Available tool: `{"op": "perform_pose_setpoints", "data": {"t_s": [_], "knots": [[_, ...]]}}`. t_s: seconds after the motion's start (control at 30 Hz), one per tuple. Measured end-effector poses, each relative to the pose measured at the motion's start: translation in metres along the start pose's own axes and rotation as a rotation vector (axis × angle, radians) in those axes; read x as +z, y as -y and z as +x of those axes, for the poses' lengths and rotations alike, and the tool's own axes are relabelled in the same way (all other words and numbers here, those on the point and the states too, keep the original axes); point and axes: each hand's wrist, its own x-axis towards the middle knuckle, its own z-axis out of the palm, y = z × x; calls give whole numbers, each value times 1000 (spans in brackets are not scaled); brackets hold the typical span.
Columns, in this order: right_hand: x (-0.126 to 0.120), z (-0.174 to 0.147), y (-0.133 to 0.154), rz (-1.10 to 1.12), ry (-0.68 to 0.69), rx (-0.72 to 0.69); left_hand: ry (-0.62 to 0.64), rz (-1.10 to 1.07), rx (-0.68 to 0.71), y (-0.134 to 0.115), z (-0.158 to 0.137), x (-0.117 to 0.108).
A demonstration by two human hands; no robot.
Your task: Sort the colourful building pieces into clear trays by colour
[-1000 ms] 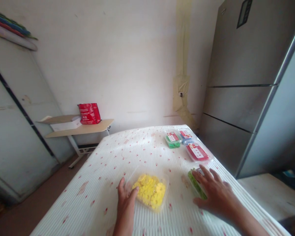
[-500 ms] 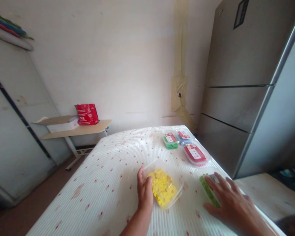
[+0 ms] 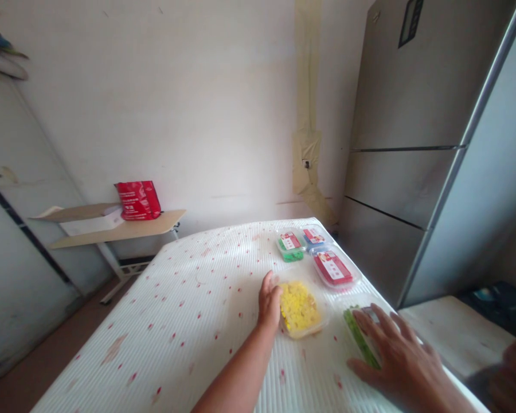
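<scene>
My left hand (image 3: 270, 301) grips the left side of a clear plastic container (image 3: 316, 331) full of small yellow pieces (image 3: 300, 307). Its thumb is at the near rim, and some fingers are hidden behind the wall. My right hand (image 3: 393, 350) lies palm down with fingers spread over a clear container of light green pieces (image 3: 361, 338). That hand covers much of the container's right side. Just beyond are three labelled clear containers: one with red contents (image 3: 333, 268), one with green (image 3: 290, 246) and one with blue (image 3: 313, 236).
The table (image 3: 189, 321) has a ribbed white cover with red specks. At its right stands a grey refrigerator (image 3: 391, 189). A small side table (image 3: 155, 226) by the wall bears a red bag (image 3: 138, 199) and a white box (image 3: 92, 222).
My left hand has moved the container of yellow pieces forward and to the right, closer to the other containers. My right hand stays on the light green one. The view has turned slightly right.
</scene>
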Motion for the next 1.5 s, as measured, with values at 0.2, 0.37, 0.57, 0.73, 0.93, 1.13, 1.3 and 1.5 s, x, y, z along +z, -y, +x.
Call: {"op": "perform_pose_setpoints", "data": {"t_s": [0.2,0.37,0.57,0.73,0.93,1.13,1.3,1.5], "knots": [[-5,0,5,-29,28,19,92,-23,-38,3,13,7],[-5,-1,6,-26,16,7,147,-32,-60,3,19,9],[-5,-1,10,-25,17,21,168,-28,-47,12,25,7],[-6,0,15,-6,32,32,156,-6,-33,14,25,7],[-9,0,15,1,32,46,146,38,14,10,22,8],[-14,-2,14,-10,49,56,123,92,62,7,21,7],[-15,-2,13,-16,60,62,109,132,92,7,24,4],[-25,12,11,17,1,-48,145,125,97,8,27,2]]}}
